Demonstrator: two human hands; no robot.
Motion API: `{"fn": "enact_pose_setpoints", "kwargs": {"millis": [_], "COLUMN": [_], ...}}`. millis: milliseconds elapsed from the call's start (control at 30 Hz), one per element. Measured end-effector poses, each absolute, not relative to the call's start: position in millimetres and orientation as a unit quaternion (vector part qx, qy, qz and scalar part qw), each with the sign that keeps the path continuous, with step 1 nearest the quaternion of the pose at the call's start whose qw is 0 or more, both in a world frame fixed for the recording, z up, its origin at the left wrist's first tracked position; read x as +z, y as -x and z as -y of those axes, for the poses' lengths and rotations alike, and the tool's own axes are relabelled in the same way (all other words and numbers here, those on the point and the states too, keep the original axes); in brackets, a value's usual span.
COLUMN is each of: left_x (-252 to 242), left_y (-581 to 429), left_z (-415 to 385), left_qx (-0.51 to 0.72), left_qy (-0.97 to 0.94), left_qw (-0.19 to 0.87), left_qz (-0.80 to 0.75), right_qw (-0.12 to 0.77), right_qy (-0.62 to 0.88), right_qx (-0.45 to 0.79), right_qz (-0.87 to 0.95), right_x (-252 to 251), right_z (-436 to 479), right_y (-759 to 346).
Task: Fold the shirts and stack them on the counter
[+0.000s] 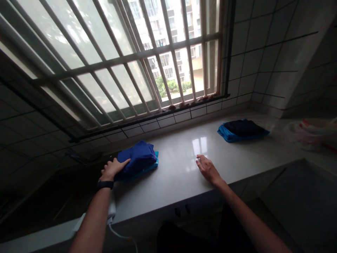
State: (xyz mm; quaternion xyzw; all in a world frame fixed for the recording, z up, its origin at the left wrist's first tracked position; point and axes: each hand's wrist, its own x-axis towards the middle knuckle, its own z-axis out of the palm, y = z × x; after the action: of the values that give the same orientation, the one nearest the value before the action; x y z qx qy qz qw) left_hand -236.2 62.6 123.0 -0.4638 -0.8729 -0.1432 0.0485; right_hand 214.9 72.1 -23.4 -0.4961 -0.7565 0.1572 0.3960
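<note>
A folded pile of blue cloth [139, 159] with a teal layer under it lies on the pale countertop [181, 175], left of centre. My left hand [112, 168] rests against the pile's left end, its fingers laid on the cloth. It wears a dark wristband. My right hand [206, 168] hovers or rests low on the counter to the right of the pile, fingers loosely spread, holding nothing. A second folded stack, dark navy on bright blue [242, 130], sits farther back on the right.
A barred window [126, 59] runs behind the counter above a tiled sill. Tiled walls close the right corner. A white plastic bag with red print [313, 135] lies at the far right. A dark sink area [47, 196] lies left of the counter. A white cable [118, 235] hangs off the front edge.
</note>
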Motion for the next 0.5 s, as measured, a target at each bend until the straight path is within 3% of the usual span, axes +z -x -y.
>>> {"fn": "enact_pose_setpoints", "kwargs": {"millis": [133, 500], "left_x": [129, 64], "left_y": [203, 192], "left_z": [-81, -99], "left_qx": [-0.128, -0.13], "left_qy": [0.527, 0.582], "left_qw": [0.143, 0.082], "left_qz": [0.828, 0.799], "right_qw": [0.401, 0.407], "right_qy": [0.493, 0.496], "right_qx": [0.157, 0.164], "right_qz": [0.755, 0.749], "right_x": [-23, -24], "right_z": [-71, -73], "right_y": [-216, -215]}}
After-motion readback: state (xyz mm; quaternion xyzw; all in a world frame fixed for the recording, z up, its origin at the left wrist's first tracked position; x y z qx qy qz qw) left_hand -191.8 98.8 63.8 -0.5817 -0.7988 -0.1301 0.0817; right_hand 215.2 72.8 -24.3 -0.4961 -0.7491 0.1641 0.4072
